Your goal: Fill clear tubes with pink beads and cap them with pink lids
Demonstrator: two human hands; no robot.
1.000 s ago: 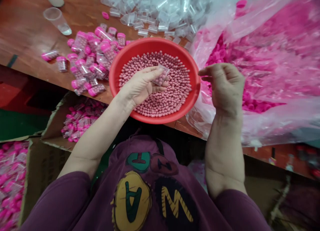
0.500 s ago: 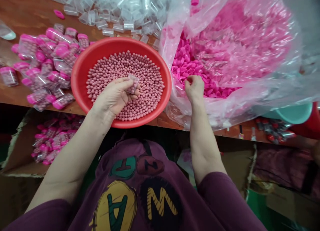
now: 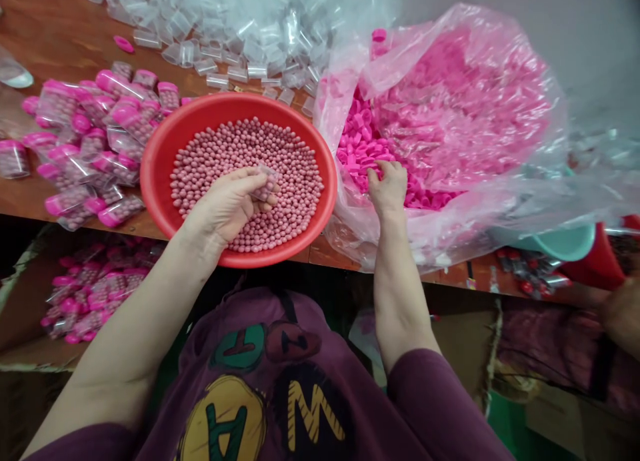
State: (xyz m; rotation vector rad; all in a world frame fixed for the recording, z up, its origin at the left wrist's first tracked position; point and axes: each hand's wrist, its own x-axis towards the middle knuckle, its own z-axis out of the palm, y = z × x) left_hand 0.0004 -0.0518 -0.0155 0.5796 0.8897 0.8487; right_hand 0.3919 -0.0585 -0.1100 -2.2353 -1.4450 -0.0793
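Beads (image 3: 215,148) are filling the bottom of a big red bowl (image 3: 154,174) at the near edge of the counter (image 3: 55,21), and I'm guessing it's sitting front and centre so both hands are getting an easy reach. The left hand (image 3: 225,204) is hovering over it, holding a small clear tube (image 3: 264,183) with beads inside. That grip is narrow, thumb and fingers pinching the tube, and the tube is tilting a bit. My hunch: being right above the bowl is giving any stray bead a place to land. I'm not managing to make out the tube's mouth.

Right hand (image 3: 389,191) is resting at the opening of a clear plastic bag (image 3: 450,238), fingers curling down at loose pink caps (image 3: 357,141). Its grip is looking fairly narrow, but the fingertips are partly hidden, so I can't tell if it's pinching a cap. The bag is gaping toward the bowl, probably for a short reach.

Capped tubes (image 3: 95,141) are lying in a heap just left of the bowl, while loose clear tubes (image 3: 240,41) are spreading across the far side, likely to avoid mixing. Down near left, a cardboard box (image 3: 20,328) is holding more capped ones below the edge.
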